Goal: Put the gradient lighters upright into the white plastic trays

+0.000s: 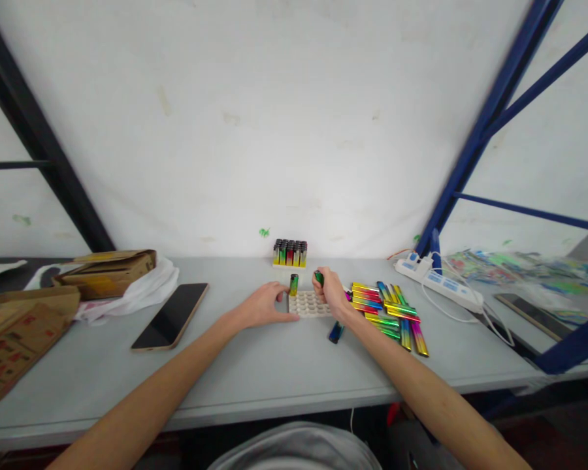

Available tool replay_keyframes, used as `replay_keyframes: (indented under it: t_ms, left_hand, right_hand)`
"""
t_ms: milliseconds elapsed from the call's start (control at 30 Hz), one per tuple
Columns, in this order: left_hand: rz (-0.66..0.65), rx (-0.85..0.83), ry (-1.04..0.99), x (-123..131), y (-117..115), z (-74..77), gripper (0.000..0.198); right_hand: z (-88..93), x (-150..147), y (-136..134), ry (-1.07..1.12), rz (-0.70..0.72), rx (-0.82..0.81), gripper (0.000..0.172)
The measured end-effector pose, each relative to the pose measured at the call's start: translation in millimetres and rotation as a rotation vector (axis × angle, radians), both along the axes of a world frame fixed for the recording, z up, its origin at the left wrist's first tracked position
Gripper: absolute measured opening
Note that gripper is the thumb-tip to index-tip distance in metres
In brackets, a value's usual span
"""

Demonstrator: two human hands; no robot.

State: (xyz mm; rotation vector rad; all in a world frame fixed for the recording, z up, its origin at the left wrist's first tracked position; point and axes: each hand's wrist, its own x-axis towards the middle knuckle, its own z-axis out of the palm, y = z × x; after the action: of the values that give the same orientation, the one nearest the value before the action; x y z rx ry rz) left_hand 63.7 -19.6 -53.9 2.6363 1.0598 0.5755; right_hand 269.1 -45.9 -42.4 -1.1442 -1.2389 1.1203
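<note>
A white tray with rows of slots lies in front of me. One green and yellow lighter stands upright in its back left corner. My left hand has thumb and fingers apart around the tray's left end. Over the tray's right part, my right hand is closed around a green lighter, whose dark end sticks out of the fist. Just beside my right forearm lies a blue lighter. Shiny coloured lighters are spread in a loose pile to the right.
Against the wall stands a filled tray of lighters. A phone and cardboard boxes with white plastic are on the left. On the right are a power strip with cables and a blue metal frame.
</note>
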Motion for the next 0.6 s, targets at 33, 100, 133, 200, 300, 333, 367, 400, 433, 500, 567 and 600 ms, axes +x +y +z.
replay_keyframes:
  t_ms: [33, 100, 133, 200, 300, 333, 367, 400, 433, 500, 567, 600]
  left_hand:
    - [0.000, -0.002, -0.002, 0.0, 0.0, 0.1, 0.060]
    - [-0.003, -0.006, -0.007, -0.1, 0.1, 0.1, 0.060]
    - [-0.005, -0.007, -0.009, -0.2, 0.1, 0.1, 0.060]
    - [-0.013, -0.007, -0.012, -0.2, 0.1, 0.2, 0.060]
    - [-0.015, -0.007, -0.012, -0.1, -0.1, 0.5, 0.061]
    - [-0.012, -0.008, -0.011, -0.1, -0.1, 0.6, 0.061]
    - [-0.010, -0.010, -0.009, -0.1, -0.1, 0.6, 0.062]
    - [-0.007, -0.012, -0.007, -0.1, -0.1, 0.4, 0.062]
    - [-0.005, -0.013, -0.006, -0.2, 0.1, 0.2, 0.062]
    - [-0.005, -0.013, -0.008, -0.5, 0.6, -0.7, 0.064]
    - [-0.007, -0.008, -0.008, -0.9, 1.2, -1.7, 0.064]
    - [-0.007, -0.005, -0.006, -1.1, 1.4, -2.1, 0.064]
  right_hand:
    - [-0.1, 0.1, -0.1, -0.004, 0.004, -0.004, 0.037]
    - [0.5, 0.5, -0.8, 0.000, 0.030, -0.019, 0.038]
    - [1.0, 0.9, -1.4, 0.006, 0.052, -0.026, 0.040]
    - [2.2, 1.8, -2.5, 0.015, 0.097, -0.014, 0.046]
    - [3.6, 3.3, -4.1, -0.029, 0.119, 0.092, 0.052]
    - [3.8, 3.7, -4.6, -0.071, 0.111, 0.143, 0.052]
    - [3.8, 4.1, -5.1, -0.131, 0.097, 0.195, 0.051]
    - [3.7, 4.4, -5.6, -0.207, 0.081, 0.243, 0.048]
    - [3.4, 4.6, -5.9, -0.293, 0.065, 0.290, 0.045]
    - [2.5, 4.8, -6.2, -0.464, 0.036, 0.402, 0.038]
    - [1.5, 4.6, -6.0, -0.606, 0.009, 0.527, 0.032]
    - [1.4, 4.4, -6.0, -0.670, 0.002, 0.578, 0.030]
